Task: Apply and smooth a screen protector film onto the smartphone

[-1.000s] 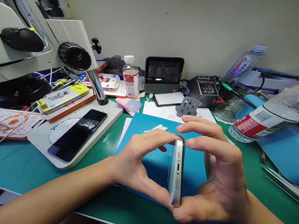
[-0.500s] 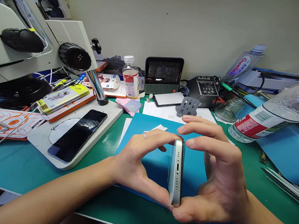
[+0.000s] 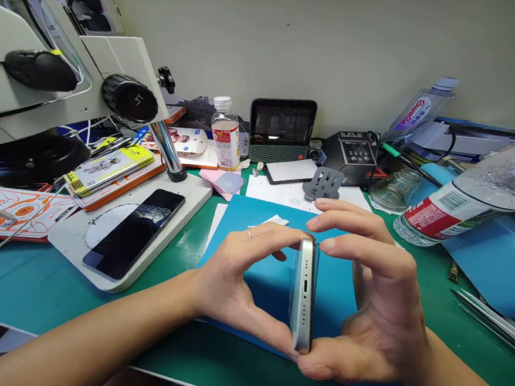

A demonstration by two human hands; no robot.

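A silver-edged phone (image 3: 305,296) stands on its long side above the blue mat (image 3: 256,207), its port edge facing me. My left hand (image 3: 238,280) grips its left side, index finger at the top and thumb at the bottom. At the right, my right hand (image 3: 377,301) has its thumb at the bottom corner and a fingertip at the upper edge. A thin dark layer shows along the phone's right side; whether it is a separate part cannot be made out.
Left, a black phone (image 3: 134,233) lies on the white base (image 3: 196,191) of a microscope (image 3: 115,77). Behind are a drink bottle (image 3: 226,138) and a small screen (image 3: 282,121). Right are a large bottle (image 3: 464,198) and tweezers (image 3: 495,318).
The phone has tilted very slightly between my hands. Both hands keep nearly the same place and hold.
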